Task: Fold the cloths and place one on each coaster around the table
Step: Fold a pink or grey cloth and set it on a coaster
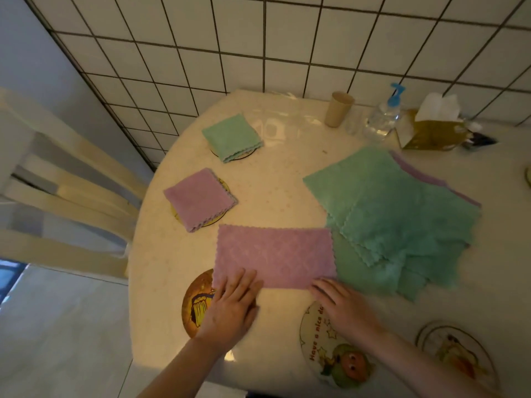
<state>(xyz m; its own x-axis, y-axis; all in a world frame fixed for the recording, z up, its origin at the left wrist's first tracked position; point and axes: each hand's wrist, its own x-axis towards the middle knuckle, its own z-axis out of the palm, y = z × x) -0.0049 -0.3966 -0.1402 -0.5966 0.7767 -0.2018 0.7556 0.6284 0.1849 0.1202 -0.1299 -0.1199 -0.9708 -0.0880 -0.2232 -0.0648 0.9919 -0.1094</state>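
Head view: I see both hands at the near edge of the tabletop [281, 196], working a purple cloth [274, 255] folded into a flat rectangle. My left hand [234, 304] lies on its near left corner with fingers straight and slightly spread, pressing it down over a brown round coaster [195, 304]; my right hand [343, 304] touches the near right corner, fingers straight and close together (whether the thumb is tucked under the hem I cannot tell). Just right of this cloth, touching it, sits a loose pile of green cloths [396, 222] with a purple one [413, 173] peeking out at its far side; how many are in the pile I cannot count. Toward the left edge lie two finished squares, each on its own coaster: a folded purple square [199, 199] and, farther back, a folded green square [231, 137]. I count five coasters for certain: those two, the brown one, a white cartoon coaster [327, 351] under my right wrist, and another coaster [457, 351] at the near right. Along the far edge by the tiled wall [258, 38] stand one beige cup [339, 109], one pump bottle [385, 114] and one tissue box [431, 130]. A chair [66, 179] stands off the left edge.
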